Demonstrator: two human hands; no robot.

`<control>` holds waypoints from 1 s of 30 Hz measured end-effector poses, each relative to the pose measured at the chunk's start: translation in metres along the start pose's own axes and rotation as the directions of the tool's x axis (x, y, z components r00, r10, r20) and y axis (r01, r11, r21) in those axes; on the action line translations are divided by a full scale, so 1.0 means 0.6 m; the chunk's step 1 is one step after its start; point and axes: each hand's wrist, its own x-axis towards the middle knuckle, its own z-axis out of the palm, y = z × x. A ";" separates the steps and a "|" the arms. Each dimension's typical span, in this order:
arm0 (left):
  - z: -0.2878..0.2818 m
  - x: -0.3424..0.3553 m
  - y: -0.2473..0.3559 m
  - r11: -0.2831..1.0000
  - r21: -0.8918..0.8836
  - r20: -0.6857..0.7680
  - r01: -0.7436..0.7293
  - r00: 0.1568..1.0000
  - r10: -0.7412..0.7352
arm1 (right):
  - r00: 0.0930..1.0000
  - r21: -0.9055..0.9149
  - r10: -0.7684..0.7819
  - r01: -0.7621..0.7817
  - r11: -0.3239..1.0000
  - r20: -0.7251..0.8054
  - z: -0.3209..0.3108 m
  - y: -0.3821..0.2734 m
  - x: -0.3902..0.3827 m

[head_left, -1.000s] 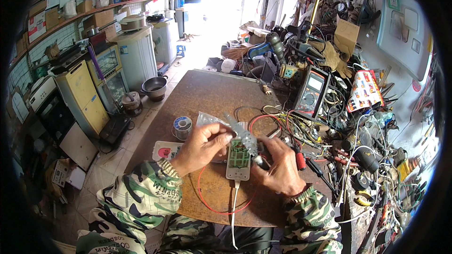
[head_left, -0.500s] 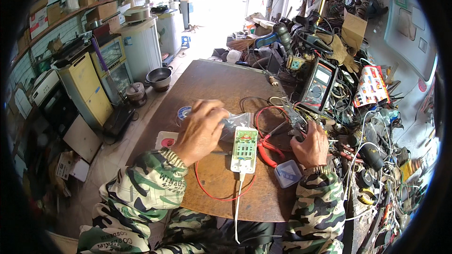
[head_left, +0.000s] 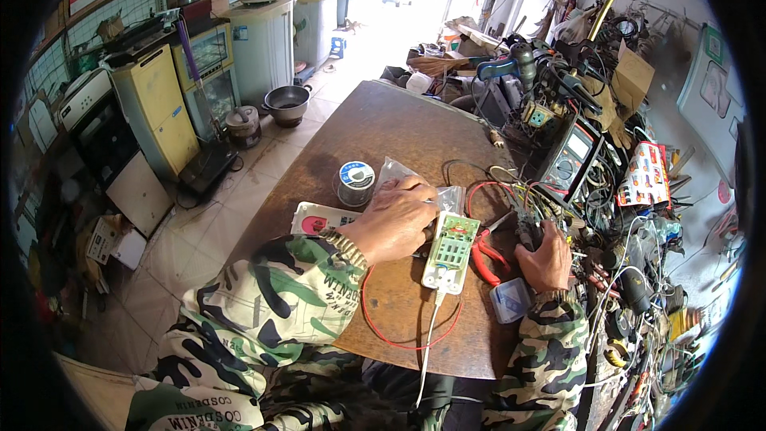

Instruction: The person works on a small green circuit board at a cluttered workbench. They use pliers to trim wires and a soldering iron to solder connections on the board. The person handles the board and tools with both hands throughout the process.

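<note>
a: what lies furthest left on the surface (head_left: 407, 132)?
b: a flat white piece (head_left: 308, 219) with a red patch, by the left edge, partly hidden by the forearm. just beyond it stands a wire spool (head_left: 356, 185) with a blue and white top.

a: and the left hand (head_left: 399, 217)?
b: just right of the spool, over a clear bag (head_left: 452, 198). its fingers are bent and close together; i cannot tell whether they pinch anything.

a: next?
b: a loop of red wire (head_left: 369, 305) toward the near edge, then the open white case (head_left: 451, 254) with green parts inside. the case lies between the 2 hands, closer to the right edge than the left, and 1 white cord (head_left: 429, 335) runs from it past the near edge.

a: further right?
b: red-handled pliers (head_left: 483, 259) just beside the case, then a small clear box (head_left: 511, 301) near the right edge.

a: the right hand (head_left: 547, 259)?
b: at the right edge, thumb apart from the other fingers, near a grey tool (head_left: 527, 229). i cannot tell whether they grip it. beyond, a multimeter (head_left: 570, 158) leans among cables.
</note>
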 end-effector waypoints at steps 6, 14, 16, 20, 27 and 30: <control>0.019 0.003 -0.004 1.000 -0.011 -0.055 -0.023 0.998 0.022 | 0.999 0.003 0.011 -0.011 1.000 0.039 -0.003 -0.001 -0.003; 0.031 0.008 0.007 0.993 0.045 -0.111 -0.106 0.988 0.111 | 1.000 0.019 -0.003 0.003 1.000 0.016 -0.002 -0.003 -0.004; 0.034 0.010 0.011 0.994 0.012 -0.128 -0.109 0.986 0.109 | 1.000 0.028 -0.004 0.003 1.000 0.023 -0.004 -0.002 -0.004; 0.035 0.011 0.010 0.991 -0.022 -0.103 -0.130 0.987 0.127 | 1.000 0.031 -0.012 0.012 0.999 -0.003 0.000 -0.003 -0.006; 0.038 0.021 0.009 0.980 0.040 -0.205 -0.196 0.958 0.201 | 0.998 0.046 -0.048 0.050 0.998 -0.027 0.004 0.003 -0.003; 0.019 0.028 0.024 0.971 -0.208 -0.337 -0.122 0.940 0.046 | 1.000 0.054 -0.019 0.019 0.998 -0.003 0.000 0.003 -0.005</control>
